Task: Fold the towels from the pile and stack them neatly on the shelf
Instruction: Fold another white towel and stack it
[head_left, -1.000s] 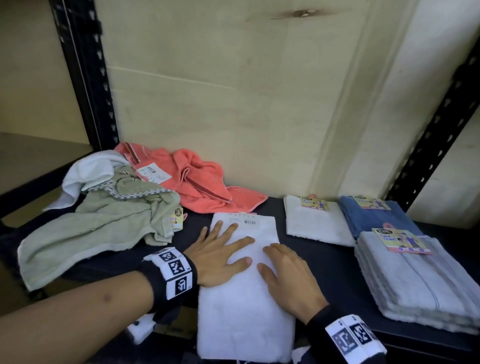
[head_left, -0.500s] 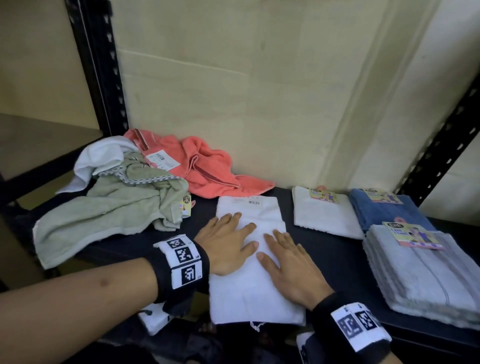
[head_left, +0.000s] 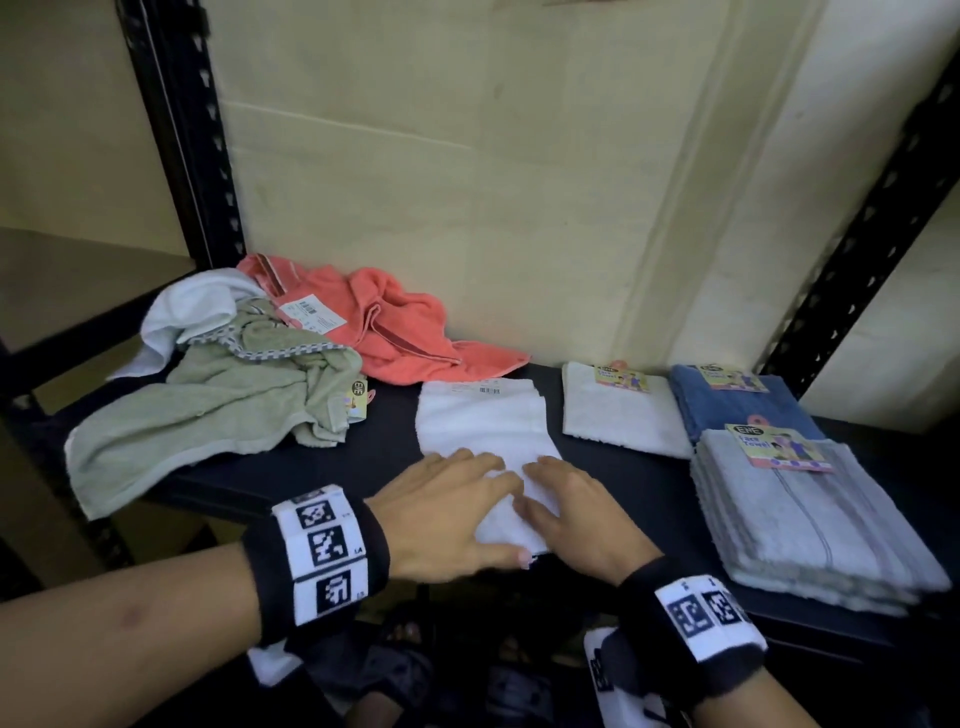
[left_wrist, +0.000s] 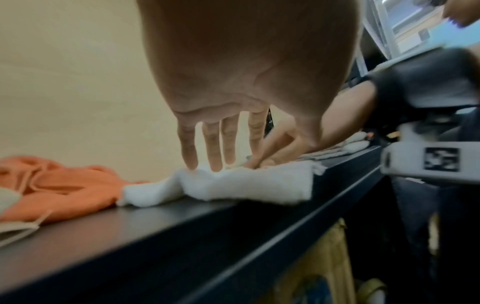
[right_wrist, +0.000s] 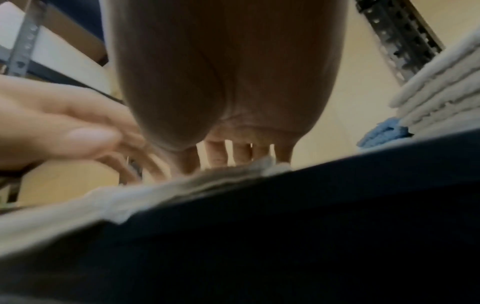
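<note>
On shelf (head_left: 644, 483) — white towel (head_left: 483, 421) shorter, bunched.

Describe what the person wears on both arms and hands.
Both hands are bare, with no gloves or sleeves in view. The left hand has a black wristband carrying white panels printed with black square code markers. The right hand has a matching black band with the same kind of white marker panels. No cables show.

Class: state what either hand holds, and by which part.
Nothing is gripped. Left hand and right hand press flat on the near end of the white towel.
</note>
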